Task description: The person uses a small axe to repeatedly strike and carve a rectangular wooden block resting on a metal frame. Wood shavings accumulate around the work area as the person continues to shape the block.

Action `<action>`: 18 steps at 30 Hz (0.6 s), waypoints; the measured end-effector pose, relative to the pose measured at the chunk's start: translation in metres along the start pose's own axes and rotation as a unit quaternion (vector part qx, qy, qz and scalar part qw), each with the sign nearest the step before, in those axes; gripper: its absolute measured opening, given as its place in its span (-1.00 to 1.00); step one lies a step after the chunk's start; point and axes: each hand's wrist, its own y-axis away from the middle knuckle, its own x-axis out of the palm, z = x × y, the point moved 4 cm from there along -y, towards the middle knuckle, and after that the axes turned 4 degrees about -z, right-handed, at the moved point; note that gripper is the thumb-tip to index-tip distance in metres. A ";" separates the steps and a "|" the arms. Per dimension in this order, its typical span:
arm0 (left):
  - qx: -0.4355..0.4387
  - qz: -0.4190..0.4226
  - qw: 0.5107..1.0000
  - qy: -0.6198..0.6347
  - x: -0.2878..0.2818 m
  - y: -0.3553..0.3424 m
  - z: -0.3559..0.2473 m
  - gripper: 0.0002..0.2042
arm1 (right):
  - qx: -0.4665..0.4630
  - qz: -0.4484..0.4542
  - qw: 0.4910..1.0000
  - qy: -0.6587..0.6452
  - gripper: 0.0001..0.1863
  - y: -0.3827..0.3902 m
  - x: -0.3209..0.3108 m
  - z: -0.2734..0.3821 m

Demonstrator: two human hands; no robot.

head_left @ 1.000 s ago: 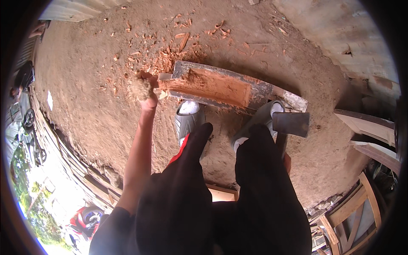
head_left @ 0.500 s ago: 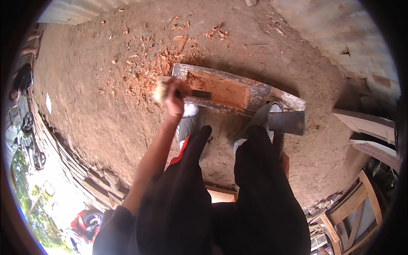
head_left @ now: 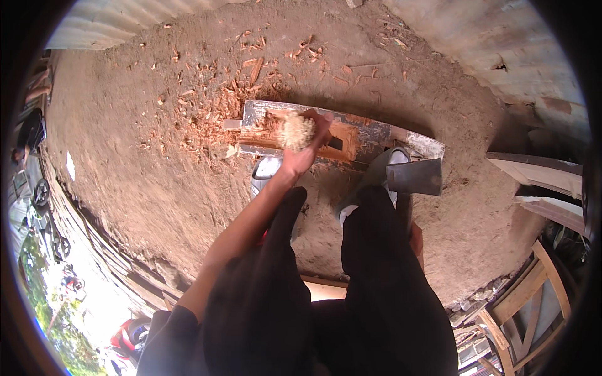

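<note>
From the head camera, grips with the left hand [head_left: 318,131] a chisel-like tool [head_left: 296,130], with fingers folded closed around its handle, near the pale, frayed top. Points the dark, flat blade [head_left: 336,143] of this tool toward the right, over the reddish hollow [head_left: 349,133] of a long wooden block [head_left: 380,136]. Has this block in front of the feet, on the earth ground [head_left: 157,188], with grey, worn paint around the hollow. Cannot tell about contact between blade and wood. Cannot separate the single left fingers well, because of blur and of the frayed top covering a part.

Holds with the right hand [head_left: 416,240], beside the right knee, the handle of a hatchet [head_left: 414,177], with fingers curled around it as far as visible. Can see only a small part of this hand, with the rest hidden behind the dark trouser leg [head_left: 382,250]. Has the hatchet blade just beside the right sandal [head_left: 376,172]. Cannot say if pressing on the block with this foot. Shows many wood shavings [head_left: 232,94] beyond the block, and at lower left a red motorbike [head_left: 130,335], partly cut off and washed by light.
</note>
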 end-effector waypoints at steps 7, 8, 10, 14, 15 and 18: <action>0.079 -0.125 0.970 0.194 -0.076 -0.003 0.045 -0.74 | -0.005 0.003 1.000 -0.016 -0.62 -0.002 0.001 -0.001; 0.101 -0.130 0.972 0.168 -0.090 -0.003 0.038 -0.72 | -0.006 0.001 1.000 -0.018 -0.62 -0.003 0.001 -0.002; 0.151 -0.125 0.981 -0.003 -0.108 -0.004 0.022 -0.74 | -0.007 0.001 1.000 -0.023 -0.62 -0.002 0.000 -0.003; 0.264 -0.027 0.948 -0.178 -0.083 -0.013 0.009 -0.85 | -0.010 0.008 1.000 -0.026 -0.61 -0.006 0.005 0.000; 0.192 0.002 0.981 0.008 -0.066 -0.014 0.010 -0.88 | -0.009 0.007 1.000 -0.025 -0.61 -0.007 0.005 0.000; 0.092 0.018 0.981 0.167 -0.003 -0.007 0.018 -0.97 | -0.009 0.009 1.000 -0.026 -0.61 -0.007 0.005 0.001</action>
